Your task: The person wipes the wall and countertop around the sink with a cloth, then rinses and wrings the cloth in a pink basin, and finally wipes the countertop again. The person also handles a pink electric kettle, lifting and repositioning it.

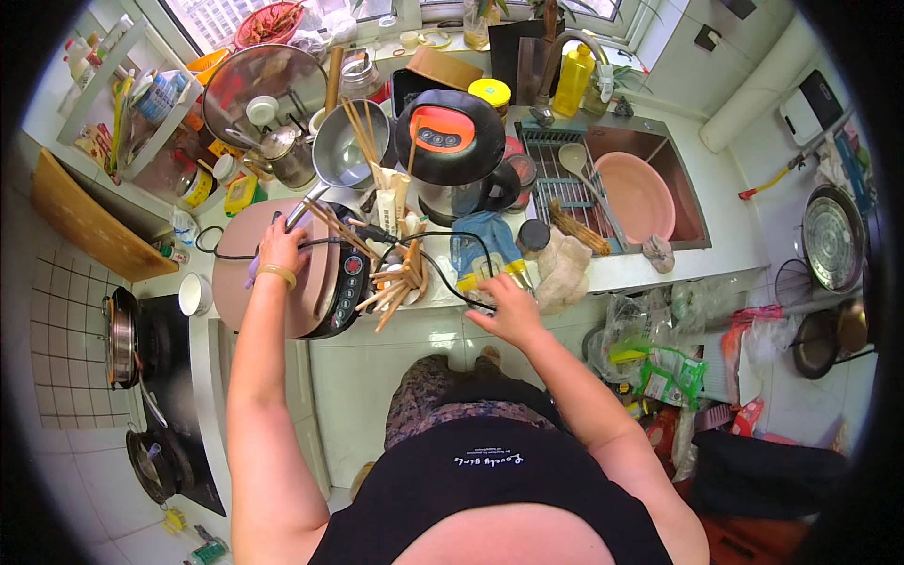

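Note:
My left hand (281, 248) is closed around the handle end of a grey saucepan (351, 152), above the pink lid of an electric griddle (244, 244). A black power cord (460, 234) runs past that hand and loops across the counter. At the loop's right end, my right hand (512, 311) has its thumb and fingers around the cord; whether they grip it is unclear. Close by lies a blue and yellow plastic bag (480, 247). Wooden chopsticks (399, 279) fan out in a bunch between my hands, beside the griddle's control panel (349, 282).
A soy milk maker (448, 138) with a black top stands behind the chopsticks. A pink basin (634, 198) sits in the sink (696, 212), with a drying rack (551, 169) to its left. A cooktop (176, 395) is at far left; plastic bags (635, 339) hang at right.

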Demonstrator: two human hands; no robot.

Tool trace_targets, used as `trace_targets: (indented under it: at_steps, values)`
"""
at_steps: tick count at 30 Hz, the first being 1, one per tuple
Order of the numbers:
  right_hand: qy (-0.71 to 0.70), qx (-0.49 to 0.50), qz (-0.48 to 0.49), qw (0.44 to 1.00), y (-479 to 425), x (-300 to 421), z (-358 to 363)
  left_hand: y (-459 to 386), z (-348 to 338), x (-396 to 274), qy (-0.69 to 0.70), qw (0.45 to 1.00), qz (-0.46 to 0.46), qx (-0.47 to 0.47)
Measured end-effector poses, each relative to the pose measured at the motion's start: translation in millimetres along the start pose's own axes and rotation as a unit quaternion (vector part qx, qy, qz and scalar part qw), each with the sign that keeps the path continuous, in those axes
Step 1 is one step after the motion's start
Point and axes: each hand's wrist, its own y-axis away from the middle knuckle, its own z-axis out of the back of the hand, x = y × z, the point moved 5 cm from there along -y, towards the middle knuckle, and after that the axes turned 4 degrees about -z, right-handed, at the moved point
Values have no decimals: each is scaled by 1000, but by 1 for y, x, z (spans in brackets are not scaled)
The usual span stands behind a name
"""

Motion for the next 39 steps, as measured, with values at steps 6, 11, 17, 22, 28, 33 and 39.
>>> trace_targets:
  at_steps: [6, 11, 17, 22, 28, 33, 39]
  values:
    - [-59, 62, -42, 995, 45, 18, -11, -15, -1, 33, 4, 998, -57, 34]
    - [-159, 135, -104, 972, 48, 73, -85, -36, 37, 42, 83, 991, -103, 37]
    - [-243, 111, -81, 960, -4, 144, -166, -41, 13, 50, 225, 968, -96, 63]
    - [-266, 95, -122, 951, -20, 162, -181, -49, 3, 69, 283, 949, -72, 116]
    - [-222, 80, -192, 953, 1, 146, -176, -95, 26, 105, 161, 957, -187, 152]
    - [-212, 93, -233, 944, 21, 135, -181, -123, 67, 97, 23, 966, -226, 124]
    - [-214, 115, -260, 935, 26, 132, -181, -160, 57, 118, -100, 965, -240, -22]
